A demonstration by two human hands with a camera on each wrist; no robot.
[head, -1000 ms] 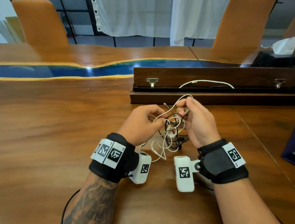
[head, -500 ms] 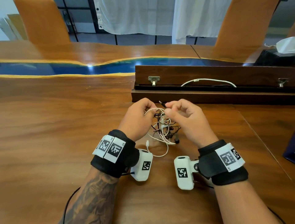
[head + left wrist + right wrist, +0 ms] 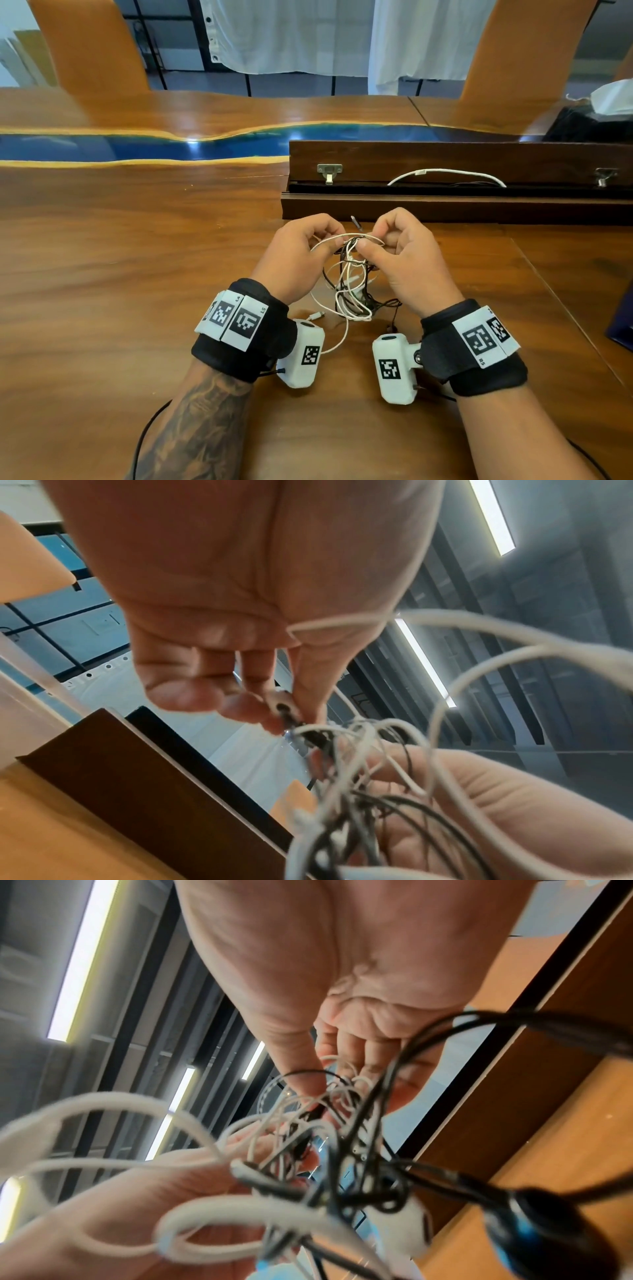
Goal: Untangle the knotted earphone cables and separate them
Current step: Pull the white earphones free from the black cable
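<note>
Head view downward; wrist views upward, close, all sharing tangled cables (image 3: 349, 274).

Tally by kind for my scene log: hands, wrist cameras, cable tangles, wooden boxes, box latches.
Hands: 2, left hand and right hand
Wrist cameras: 2, left wrist camera and right wrist camera
Cable tangles: 1, cable tangle
Wooden boxes: 1, wooden box
Latches: 2, latch and second latch
Total: 8

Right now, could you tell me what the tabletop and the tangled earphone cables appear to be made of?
Tabletop: seemingly glossy varnished wood, with visible grain and light reflections, crossed by a blue strip that may be resin.
Tangled earphone cables: thin, flexible white and black leads, probably plastic or rubber coated, drooping in soft loops.
</note>
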